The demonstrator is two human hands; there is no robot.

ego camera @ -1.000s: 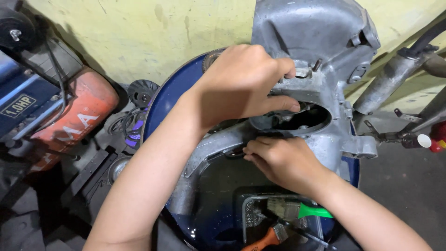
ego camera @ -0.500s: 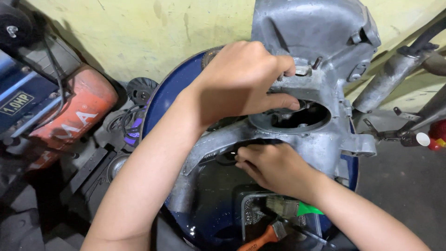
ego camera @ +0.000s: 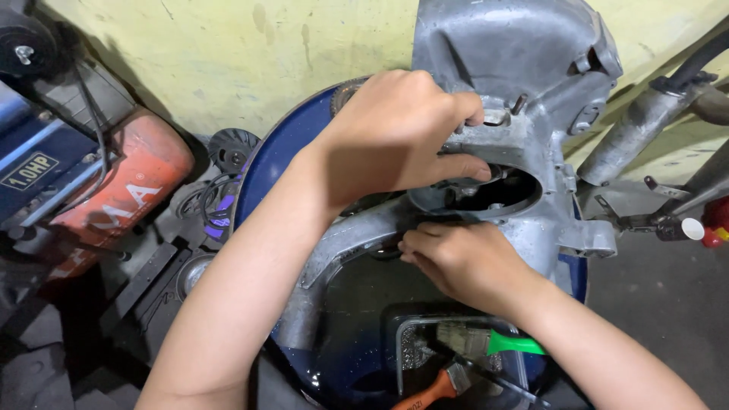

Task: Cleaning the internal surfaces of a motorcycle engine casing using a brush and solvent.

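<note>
A large grey cast-metal engine casing [ego camera: 509,68] stands on top of a blue drum [ego camera: 277,167]. My left hand [ego camera: 399,137] grips the casing's upper edge, thumb reaching into its round opening [ego camera: 493,193]. My right hand [ego camera: 463,262] presses against the casing's lower arm [ego camera: 342,243] just below that opening, fingers curled toward the rim; whether it pinches a small part is hidden.
A clear tray [ego camera: 456,353] on the drum holds a green-handled brush [ego camera: 512,343] and an orange-handled brush [ego camera: 429,389]. An orange and blue motor unit [ego camera: 91,190] sits at left, with dark parts on the floor. Grey metal tubes [ego camera: 638,137] lean at right against the yellow wall.
My right hand has shifted slightly left along the casing's lower arm. The left hand keeps the same hold on the casing.
</note>
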